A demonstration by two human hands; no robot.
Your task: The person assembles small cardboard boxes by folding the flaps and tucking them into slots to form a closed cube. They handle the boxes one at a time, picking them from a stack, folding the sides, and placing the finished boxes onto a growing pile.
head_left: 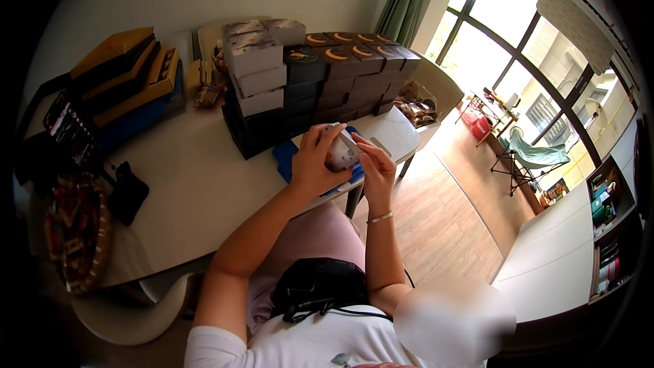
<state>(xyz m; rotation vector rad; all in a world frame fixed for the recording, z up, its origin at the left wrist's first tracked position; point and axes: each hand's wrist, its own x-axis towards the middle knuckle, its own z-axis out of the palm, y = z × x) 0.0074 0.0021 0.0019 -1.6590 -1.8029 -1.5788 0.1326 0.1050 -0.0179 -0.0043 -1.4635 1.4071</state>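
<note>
Over the table's front edge I hold a small white box (343, 154) with a speckled, coloured pattern. My left hand (315, 162) is wrapped round its left side. The fingers of my right hand (377, 169) press on its upper right end, where a pale flap or edge shows; whether that end is open I cannot tell. Just below the hands, a blue flat thing (285, 161) lies on the table, partly covered by them. Behind it rise a stack of similar white boxes (255, 58) and a larger stack of dark boxes (340, 71) with orange crescents.
On the white table (191, 191) are yellow-and-black boxes (116, 71), a lit screen (71, 133), a black object (128, 194) and a woven basket (102, 238). Packets (417, 110) lie beyond the dark stack. A folding chair (538, 153) stands by the window.
</note>
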